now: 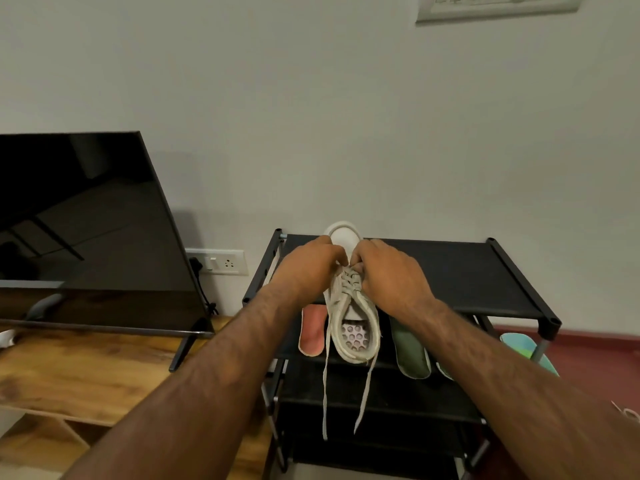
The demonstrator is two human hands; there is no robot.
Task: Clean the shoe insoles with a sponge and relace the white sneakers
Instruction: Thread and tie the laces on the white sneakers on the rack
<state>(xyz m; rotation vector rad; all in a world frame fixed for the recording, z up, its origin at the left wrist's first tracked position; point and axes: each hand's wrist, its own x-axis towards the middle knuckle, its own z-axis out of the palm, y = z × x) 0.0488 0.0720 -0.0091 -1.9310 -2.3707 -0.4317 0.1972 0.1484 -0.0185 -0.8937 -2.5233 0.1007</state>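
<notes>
Grip, both hands: left hand [313,263] and right hand [388,271] meet knuckle to knuckle over the forward eyelets of the white sneaker [353,337]. Fingers are curled tight and apparently pinch the lace [346,284] there. The fingertips are mostly hidden behind the knuckles. Nothing else is held.

Sneaker: stands on the top shelf of the black shoe rack [467,278], toe toward the wall, heel toward the person. Several crossings are threaded. Two loose lace ends hang over the shelf's front edge, untied.

Insoles: pink insole [313,329] just left of the sneaker, green insole [410,348] to its right, and a sliver of a further green one beyond. The shoe's perforated footbed shows bare, so its insole is out.

Progress, judged: relacing of this shoe looks well advanced, with snugging and knotting left. Whether the insoles have been sponged cannot be told, and no sponge is in view. The second sneaker is not in view. Insoles are not yet refitted.

Other: dark television [86,220] on a wooden tabletop [69,368], left.
</notes>
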